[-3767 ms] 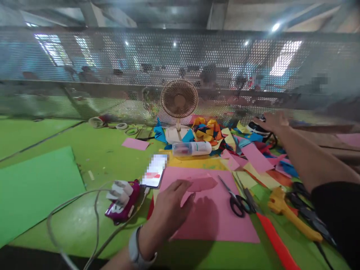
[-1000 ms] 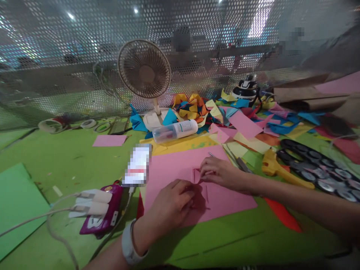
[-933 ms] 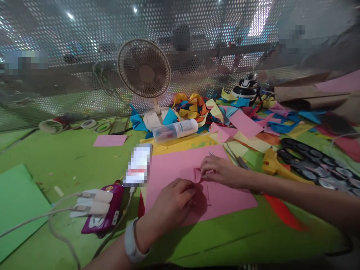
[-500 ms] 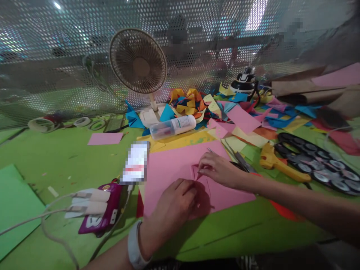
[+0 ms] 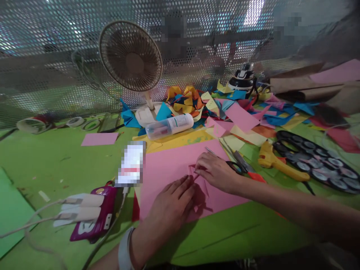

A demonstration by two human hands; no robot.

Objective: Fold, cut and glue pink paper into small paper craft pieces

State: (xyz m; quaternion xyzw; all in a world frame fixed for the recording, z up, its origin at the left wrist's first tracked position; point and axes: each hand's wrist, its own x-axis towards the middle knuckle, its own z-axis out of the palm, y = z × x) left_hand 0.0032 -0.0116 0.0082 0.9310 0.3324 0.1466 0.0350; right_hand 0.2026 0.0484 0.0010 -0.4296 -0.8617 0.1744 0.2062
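Observation:
My left hand [image 5: 174, 200] lies on a pink sheet of paper [image 5: 160, 165], palm down, fingers stretched out toward my right hand. Thumb and fingers of my right hand [image 5: 215, 172] are pinched together at a small outlined, partly lifted piece in the sheet's middle, apparently gripping its pink paper edge. Shadow and fingers hide part of that spot. Dark slits show below it. Black-handled scissors [image 5: 236, 167] lie under and beside my right hand, their metal tip showing past the knuckles. A yellow sheet [image 5: 157, 146] sits under the pink one's far edge.
Left are a phone [image 5: 131, 163] on a cable and a purple power strip [image 5: 95, 213] with white plugs. Behind stand a fan [image 5: 135, 63], a clear bottle [image 5: 170, 126] lying down, and piled paper scraps [image 5: 194, 103]. A yellow glue gun [image 5: 281, 165] and black palette [image 5: 317, 161] lie right.
My left hand has flattened, its fingers straightening out on the pink sheet. My right hand keeps its pinch at nearly the same spot. The whole view has shifted slightly.

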